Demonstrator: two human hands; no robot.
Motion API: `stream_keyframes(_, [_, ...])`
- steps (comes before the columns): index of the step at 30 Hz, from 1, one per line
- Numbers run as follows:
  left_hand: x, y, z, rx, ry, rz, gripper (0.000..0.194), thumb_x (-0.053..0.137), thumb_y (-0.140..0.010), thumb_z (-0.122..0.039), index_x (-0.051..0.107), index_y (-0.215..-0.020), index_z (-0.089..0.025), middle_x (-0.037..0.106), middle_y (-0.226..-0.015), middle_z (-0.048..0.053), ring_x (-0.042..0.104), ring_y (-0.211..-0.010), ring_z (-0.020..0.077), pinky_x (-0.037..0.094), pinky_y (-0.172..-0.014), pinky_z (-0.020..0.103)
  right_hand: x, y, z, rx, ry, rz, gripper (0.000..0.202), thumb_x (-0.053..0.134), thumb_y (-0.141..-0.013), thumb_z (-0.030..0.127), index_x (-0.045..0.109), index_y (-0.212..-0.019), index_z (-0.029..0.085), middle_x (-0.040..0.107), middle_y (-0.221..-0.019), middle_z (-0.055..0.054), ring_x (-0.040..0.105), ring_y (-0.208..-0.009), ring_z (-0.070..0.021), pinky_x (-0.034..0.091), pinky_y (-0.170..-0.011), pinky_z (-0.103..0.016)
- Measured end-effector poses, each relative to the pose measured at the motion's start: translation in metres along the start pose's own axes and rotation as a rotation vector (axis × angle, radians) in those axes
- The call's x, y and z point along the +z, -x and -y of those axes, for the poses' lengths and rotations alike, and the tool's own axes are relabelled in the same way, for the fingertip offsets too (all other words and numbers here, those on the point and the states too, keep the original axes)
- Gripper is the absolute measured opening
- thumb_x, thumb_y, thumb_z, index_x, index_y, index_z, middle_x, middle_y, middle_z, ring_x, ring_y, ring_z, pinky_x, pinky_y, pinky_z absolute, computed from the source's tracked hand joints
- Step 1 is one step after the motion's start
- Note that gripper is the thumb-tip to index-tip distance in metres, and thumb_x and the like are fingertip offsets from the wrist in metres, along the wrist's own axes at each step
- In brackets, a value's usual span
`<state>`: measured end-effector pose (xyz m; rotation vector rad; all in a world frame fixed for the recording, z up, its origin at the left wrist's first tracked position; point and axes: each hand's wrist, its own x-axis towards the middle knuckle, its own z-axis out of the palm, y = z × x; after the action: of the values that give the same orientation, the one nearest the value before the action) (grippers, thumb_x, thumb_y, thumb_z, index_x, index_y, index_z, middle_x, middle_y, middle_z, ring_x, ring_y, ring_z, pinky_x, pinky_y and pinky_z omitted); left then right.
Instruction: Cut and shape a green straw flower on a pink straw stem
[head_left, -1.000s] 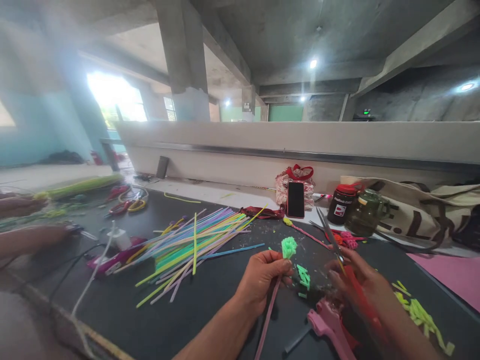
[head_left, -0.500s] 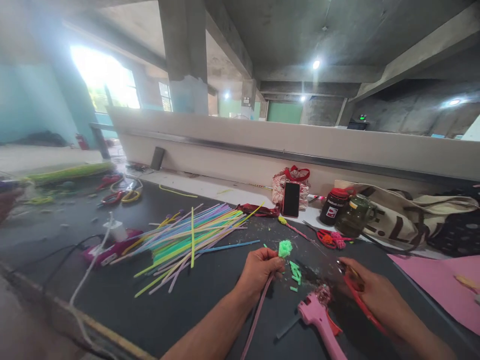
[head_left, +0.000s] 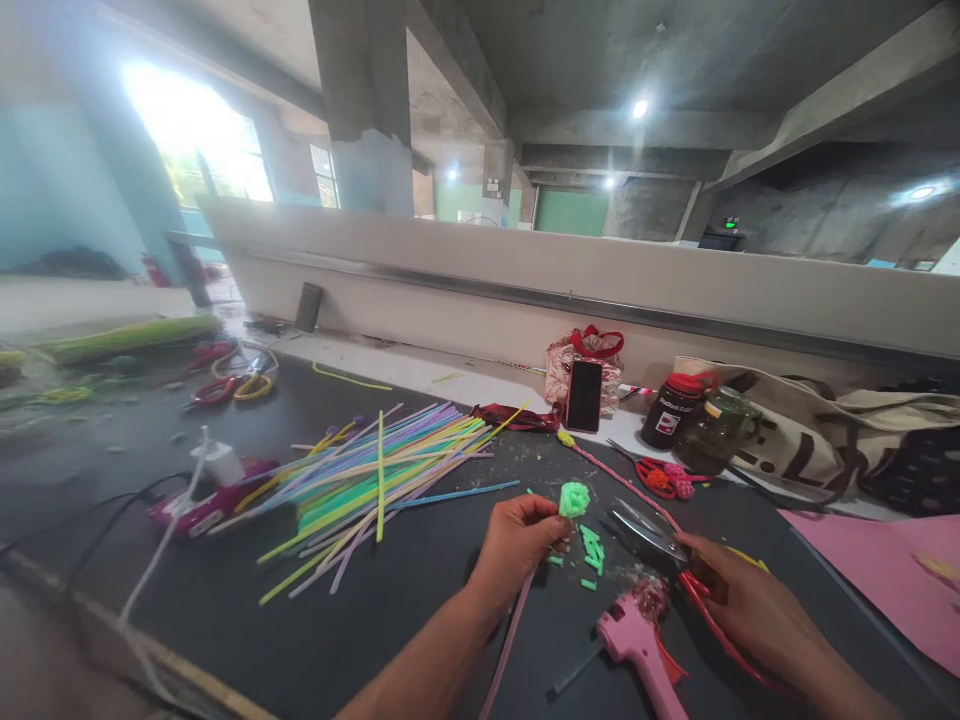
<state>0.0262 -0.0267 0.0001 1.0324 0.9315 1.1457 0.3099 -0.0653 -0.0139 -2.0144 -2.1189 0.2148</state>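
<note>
My left hand (head_left: 517, 545) is closed, pinching a bright green fuzzy ball (head_left: 574, 499) that looks like a flower head. A pink fuzzy stem (head_left: 512, 645) hangs from below the same fingers. In my right hand (head_left: 750, 590) are scissors (head_left: 649, 537) with red handles, their silver blades pointing left toward the green ball but apart from it. Short green cut pieces (head_left: 592, 552) lie on the dark tabletop between the hands. A pink glue gun (head_left: 637, 635) lies in front of them, with a glue stick poking out of its left end.
A pile of pastel fuzzy stems (head_left: 390, 480) lies to the left. Behind stand a phone (head_left: 583, 395), a black bottle with a red lid (head_left: 667, 412) and a greenish jug (head_left: 712, 435). Another pair of scissors (head_left: 652, 478) lies near the bottles. Pink sheet (head_left: 877, 570) at right.
My right hand has turned the scissors, so the blades now show clearly and reach left toward the green ball. My left hand has barely moved.
</note>
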Motion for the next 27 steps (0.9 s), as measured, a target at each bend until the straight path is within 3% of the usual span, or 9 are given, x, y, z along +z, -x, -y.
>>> stream_keyframes(6, [-0.003, -0.001, 0.004, 0.117, -0.379, -0.029, 0.010, 0.059, -0.062, -0.021, 0.066, -0.068, -0.015, 0.058, -0.053, -0.002, 0.050, -0.051, 0.0094, 0.037, -0.051, 0.020, 0.002, 0.001, 0.003, -0.060, 0.021, 0.005, 0.043, 0.046, -0.077, 0.026, 0.050, -0.120, 0.029, 0.064, -0.103, -0.004, 0.060, -0.086, -0.0235, 0.046, -0.067, -0.030])
stream_keyframes(9, [-0.001, 0.001, 0.002, 0.124, -0.440, -0.035, 0.012, 0.058, -0.063, -0.021, 0.066, -0.069, -0.015, 0.059, -0.055, -0.002, 0.050, -0.052, 0.0096, 0.037, -0.051, 0.019, -0.001, 0.000, 0.010, -0.070, 0.019, -0.006, 0.042, 0.049, -0.076, 0.028, 0.051, -0.119, 0.030, 0.062, -0.107, -0.004, 0.059, -0.092, -0.0255, 0.045, -0.070, -0.031])
stream_keyframes(12, [-0.001, 0.002, 0.001, 0.090, -0.465, -0.037, 0.012, 0.058, -0.063, -0.022, 0.065, -0.069, -0.015, 0.058, -0.055, -0.002, 0.050, -0.051, 0.0097, 0.037, -0.050, 0.019, -0.006, 0.000, 0.016, 0.026, -0.057, 0.001, 0.043, 0.050, -0.077, 0.029, 0.049, -0.119, 0.031, 0.065, -0.101, -0.003, 0.061, -0.087, -0.0249, 0.046, -0.064, -0.031])
stream_keyframes(15, [0.001, 0.002, 0.001, 0.044, -0.464, -0.003, 0.012, 0.058, -0.063, -0.023, 0.064, -0.067, -0.014, 0.059, -0.055, -0.001, 0.052, -0.050, 0.0099, 0.037, -0.049, 0.019, -0.013, 0.003, 0.026, 0.148, -0.305, -0.017, 0.044, 0.056, -0.074, 0.033, 0.049, -0.118, 0.030, 0.067, -0.092, -0.002, 0.062, -0.082, -0.0242, 0.046, -0.064, -0.030])
stream_keyframes(18, [0.004, 0.004, 0.000, 0.026, -0.475, 0.018, 0.012, 0.058, -0.063, -0.025, 0.063, -0.066, -0.014, 0.058, -0.053, -0.002, 0.052, -0.048, 0.0096, 0.036, -0.047, 0.019, -0.018, 0.004, 0.052, 0.142, -0.824, -0.043, 0.049, 0.064, -0.071, 0.037, 0.044, -0.115, 0.024, 0.064, -0.089, -0.004, 0.061, -0.080, -0.0215, 0.046, -0.065, -0.028])
stream_keyframes(21, [0.007, 0.007, 0.000, 0.028, -0.520, 0.022, 0.011, 0.058, -0.062, -0.024, 0.063, -0.064, -0.014, 0.058, -0.052, -0.002, 0.050, -0.046, 0.0091, 0.034, -0.045, 0.019, -0.018, -0.001, 0.087, 0.127, -1.190, 0.022, 0.058, 0.069, -0.068, 0.040, 0.039, -0.115, 0.024, 0.061, -0.089, -0.004, 0.058, -0.061, -0.0149, 0.044, -0.051, -0.024])
stream_keyframes(24, [0.009, 0.011, -0.001, 0.063, -0.606, -0.007, 0.012, 0.056, -0.062, -0.023, 0.064, -0.063, -0.015, 0.057, -0.051, -0.002, 0.049, -0.047, 0.0089, 0.033, -0.046, 0.019, -0.012, -0.012, 0.113, 0.092, -1.201, 0.017, 0.063, 0.072, -0.065, 0.040, 0.038, -0.116, 0.025, 0.060, -0.092, -0.004, 0.059, -0.062, -0.0157, 0.045, -0.049, -0.024])
stream_keyframes(27, [0.009, 0.013, -0.002, 0.099, -0.679, -0.035, 0.013, 0.056, -0.063, -0.024, 0.065, -0.063, -0.015, 0.058, -0.052, -0.002, 0.049, -0.048, 0.0089, 0.032, -0.047, 0.019, -0.007, -0.023, 0.122, 0.064, -1.141, -0.006, 0.067, 0.075, -0.060, 0.037, 0.040, -0.116, 0.024, 0.061, -0.086, -0.002, 0.060, -0.068, -0.0180, 0.046, -0.051, -0.024])
